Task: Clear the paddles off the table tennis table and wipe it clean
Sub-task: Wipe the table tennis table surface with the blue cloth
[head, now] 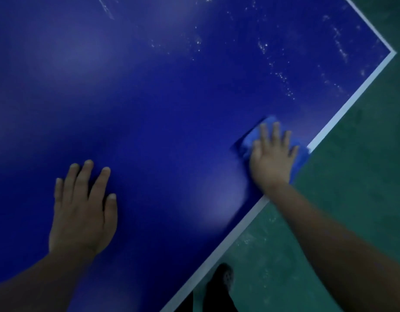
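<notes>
A blue worktop point(163, 91) with a white edge line stands over a green floor point(361, 199).
The right hand point(272, 155) presses a blue cloth point(253, 137) flat, fingers straight, at the worktop's edge; the left hand point(82, 210) rests open-palmed well apart. White specks point(282, 77) lie beyond the cloth.

A green floor point(352, 199) with pale scuffs lies just past the fingers point(276, 131), and the light is dim.
</notes>
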`<state>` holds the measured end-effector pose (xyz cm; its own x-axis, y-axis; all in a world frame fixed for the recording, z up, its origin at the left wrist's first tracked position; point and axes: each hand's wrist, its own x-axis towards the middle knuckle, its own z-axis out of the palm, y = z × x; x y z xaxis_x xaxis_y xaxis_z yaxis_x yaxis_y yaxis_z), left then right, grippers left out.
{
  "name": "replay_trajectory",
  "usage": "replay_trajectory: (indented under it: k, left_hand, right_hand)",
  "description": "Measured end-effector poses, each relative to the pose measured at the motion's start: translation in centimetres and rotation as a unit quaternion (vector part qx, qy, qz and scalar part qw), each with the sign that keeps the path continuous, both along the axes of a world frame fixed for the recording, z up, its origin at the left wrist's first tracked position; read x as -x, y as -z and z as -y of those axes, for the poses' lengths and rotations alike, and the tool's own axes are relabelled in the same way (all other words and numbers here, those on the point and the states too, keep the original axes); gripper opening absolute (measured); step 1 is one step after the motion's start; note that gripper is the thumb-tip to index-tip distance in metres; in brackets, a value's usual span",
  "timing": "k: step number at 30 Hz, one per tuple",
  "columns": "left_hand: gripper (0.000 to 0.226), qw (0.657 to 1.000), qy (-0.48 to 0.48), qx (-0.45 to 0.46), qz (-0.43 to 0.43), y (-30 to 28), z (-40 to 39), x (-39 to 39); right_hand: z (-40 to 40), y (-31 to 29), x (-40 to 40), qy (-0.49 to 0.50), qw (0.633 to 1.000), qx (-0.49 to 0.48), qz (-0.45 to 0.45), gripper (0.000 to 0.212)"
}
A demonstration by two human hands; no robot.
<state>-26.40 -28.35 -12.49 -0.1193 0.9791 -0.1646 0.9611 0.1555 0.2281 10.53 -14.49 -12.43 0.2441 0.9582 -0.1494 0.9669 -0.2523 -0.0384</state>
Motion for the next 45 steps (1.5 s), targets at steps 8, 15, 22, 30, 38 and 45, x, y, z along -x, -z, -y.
replay_trajectory:
  k: [8,15,22,30,38,45]
  left_hand:
    - [0.064,1.000,-0.012,-0.008,-0.001,-0.1,0.0,-0.4]
    - [0.063,1.000,-0.011,-0.019,0.000,0.1,0.1,-0.4]
    - [0.062,1.000,-0.013,-0.023,0.009,0.1,0.1,-0.4]
    - [0.062,1.000,-0.013,-0.027,0.008,0.2,0.1,-0.3]
    - [0.061,1.000,-0.010,-0.023,0.011,0.0,0.2,-0.1]
    - [0.058,0.998,-0.034,-0.038,0.031,0.2,-0.1,-0.1]
  right_hand:
    - [2.7,1.0,-3.7,-0.264,0.964,-0.026,0.029,0.057]
    - [-2.9,-0.1,-0.9,0.075,0.997,-0.014,-0.027,0.055]
    - [3.1,0.7,4.8,-0.486,0.874,-0.005,-0.014,0.053]
    - [-7.0,-0.1,5.2,-0.022,1.000,-0.003,-0.018,0.055]
    - [-5.4,0.5,8.6,-0.419,0.908,-0.001,0.016,0.059]
    - [-6.8,0.6,15.1,-0.474,0.881,0.004,0.006,0.058]
